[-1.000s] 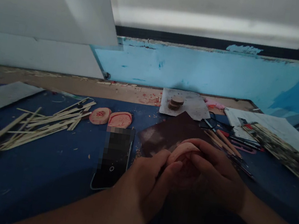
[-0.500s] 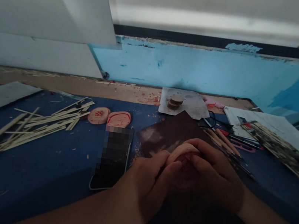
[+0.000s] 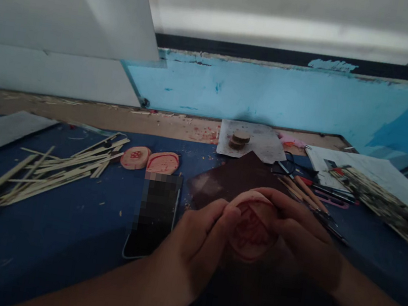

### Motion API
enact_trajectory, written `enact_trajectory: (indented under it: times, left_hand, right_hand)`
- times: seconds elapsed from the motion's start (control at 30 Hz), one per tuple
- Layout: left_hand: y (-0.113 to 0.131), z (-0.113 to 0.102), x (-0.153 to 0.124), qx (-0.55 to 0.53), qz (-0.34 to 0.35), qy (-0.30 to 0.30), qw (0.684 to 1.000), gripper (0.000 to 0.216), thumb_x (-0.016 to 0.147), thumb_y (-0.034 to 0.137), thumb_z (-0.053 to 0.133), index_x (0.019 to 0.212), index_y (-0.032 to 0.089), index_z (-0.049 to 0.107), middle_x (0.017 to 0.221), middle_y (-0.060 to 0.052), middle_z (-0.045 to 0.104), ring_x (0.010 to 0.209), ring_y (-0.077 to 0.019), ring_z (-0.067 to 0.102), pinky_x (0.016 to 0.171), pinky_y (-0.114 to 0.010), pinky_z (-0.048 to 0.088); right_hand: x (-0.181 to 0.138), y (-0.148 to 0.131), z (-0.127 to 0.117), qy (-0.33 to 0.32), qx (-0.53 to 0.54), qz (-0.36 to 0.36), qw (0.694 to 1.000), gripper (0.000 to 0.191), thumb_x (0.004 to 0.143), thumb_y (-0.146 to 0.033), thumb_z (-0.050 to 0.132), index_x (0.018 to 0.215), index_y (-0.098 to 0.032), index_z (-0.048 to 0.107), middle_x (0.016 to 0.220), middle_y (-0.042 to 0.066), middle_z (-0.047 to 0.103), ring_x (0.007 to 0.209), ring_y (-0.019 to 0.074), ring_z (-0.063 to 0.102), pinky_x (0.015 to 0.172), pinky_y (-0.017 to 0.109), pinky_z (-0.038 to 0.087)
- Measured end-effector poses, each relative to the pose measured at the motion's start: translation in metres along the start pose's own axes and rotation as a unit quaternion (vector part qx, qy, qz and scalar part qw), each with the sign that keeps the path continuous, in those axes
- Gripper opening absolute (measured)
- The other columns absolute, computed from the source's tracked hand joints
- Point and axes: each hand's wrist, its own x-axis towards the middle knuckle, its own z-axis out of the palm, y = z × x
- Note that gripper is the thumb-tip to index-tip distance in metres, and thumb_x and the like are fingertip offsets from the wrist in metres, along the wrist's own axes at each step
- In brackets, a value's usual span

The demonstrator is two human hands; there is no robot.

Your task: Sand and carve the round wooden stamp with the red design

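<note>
Between my two hands is a round carved wooden disc [image 3: 251, 231], its face marked with red lines and turned toward me. My left hand [image 3: 206, 240] grips its left edge, thumb on the near side. At the right edge my right hand [image 3: 299, 234] is closed round it, fingers over the top rim. Beneath and beyond the disc lies a dark brown sheet [image 3: 219, 178], perhaps sandpaper, with pale dust on it. Two more wooden discs with red markings, one with a flower pattern [image 3: 135, 157] and one with a curved line [image 3: 163, 162], lie to the left.
A phone [image 3: 156, 217] lies left of my hands. Thin wooden strips [image 3: 59, 167] are heaped further left. Pencils and slim tools [image 3: 310, 194] lie on the right, near a bundle of patterned strips [image 3: 384, 203]. Small round wood pieces [image 3: 240, 139] sit on white paper [image 3: 266, 149] at the back.
The disc has tilted so that more of its red-marked face shows. My left thumb has shifted to its left edge, and my right hand has moved slightly right.
</note>
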Motion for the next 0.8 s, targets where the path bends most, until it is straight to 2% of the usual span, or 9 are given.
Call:
enact_trajectory:
  times: [0.17,0.27,0.33,0.43,0.53,0.67,0.8]
  left_hand:
    - [-0.005,0.004,0.001,-0.116,-0.010,0.042,0.992,0.047,0.104,0.059,0.044,0.084,0.019,0.059,0.062,0.004,0.053,0.054,-0.0086,0.048,0.048,-0.020,0.035]
    - [-0.008,0.005,0.003,-0.204,-0.027,0.053,0.977,0.046,0.101,0.060,0.050,0.082,0.019,0.058,0.062,0.005,0.050,0.051,-0.0072,0.046,0.046,-0.017,0.037]
    - [-0.008,0.005,0.003,-0.230,-0.028,0.051,0.972,0.045,0.101,0.059,0.052,0.082,0.019,0.058,0.062,0.005,0.050,0.050,-0.0067,0.046,0.045,-0.016,0.036]
    - [-0.008,0.005,0.004,-0.229,-0.024,0.054,0.972,0.044,0.101,0.057,0.053,0.081,0.019,0.059,0.061,0.005,0.050,0.050,-0.0065,0.046,0.044,-0.015,0.037]
    - [-0.010,0.005,0.003,-0.222,-0.018,0.054,0.973,0.043,0.101,0.056,0.053,0.081,0.019,0.058,0.061,0.005,0.048,0.050,-0.0065,0.044,0.045,-0.015,0.038]
    - [-0.011,0.005,0.004,-0.197,0.003,0.066,0.978,0.042,0.101,0.054,0.055,0.079,0.018,0.057,0.065,0.004,0.050,0.054,-0.0059,0.042,0.048,-0.015,0.035]
    - [-0.010,0.001,0.006,-0.153,0.017,0.096,0.983,0.042,0.102,0.055,0.052,0.083,0.018,0.060,0.073,0.001,0.056,0.065,-0.0090,0.049,0.055,-0.018,0.041]
  right_hand:
    - [-0.001,-0.002,-0.003,-0.038,0.067,-0.026,0.997,0.057,0.081,-0.010,0.054,0.127,-0.037,0.072,0.139,-0.006,0.069,0.127,0.0267,0.064,0.102,0.040,0.057]
    - [-0.001,-0.002,-0.004,-0.052,0.071,-0.035,0.996,0.067,0.078,-0.005,0.052,0.130,-0.043,0.070,0.145,-0.012,0.065,0.131,0.0231,0.063,0.106,0.036,0.055]
    - [-0.001,-0.003,-0.003,-0.063,0.064,-0.050,0.995,0.065,0.083,-0.006,0.053,0.132,-0.045,0.069,0.145,-0.013,0.064,0.131,0.0219,0.063,0.108,0.036,0.053]
    - [-0.002,-0.004,-0.001,-0.057,0.046,-0.058,0.996,0.047,0.097,-0.018,0.056,0.133,-0.045,0.068,0.146,-0.009,0.064,0.126,0.0231,0.067,0.104,0.037,0.057]
    - [-0.002,0.000,0.000,-0.036,0.018,-0.046,0.998,0.036,0.101,-0.030,0.058,0.134,-0.041,0.068,0.144,-0.002,0.066,0.115,0.0233,0.072,0.096,0.037,0.061]
    - [-0.003,0.005,0.000,-0.039,-0.053,-0.049,0.997,0.040,0.102,-0.026,0.055,0.139,-0.034,0.065,0.137,0.003,0.071,0.115,0.0225,0.072,0.101,0.037,0.057]
    - [-0.002,-0.002,-0.002,-0.069,-0.114,-0.059,0.989,0.057,0.091,-0.012,0.049,0.144,-0.032,0.061,0.132,0.001,0.073,0.120,0.0231,0.069,0.100,0.035,0.056]
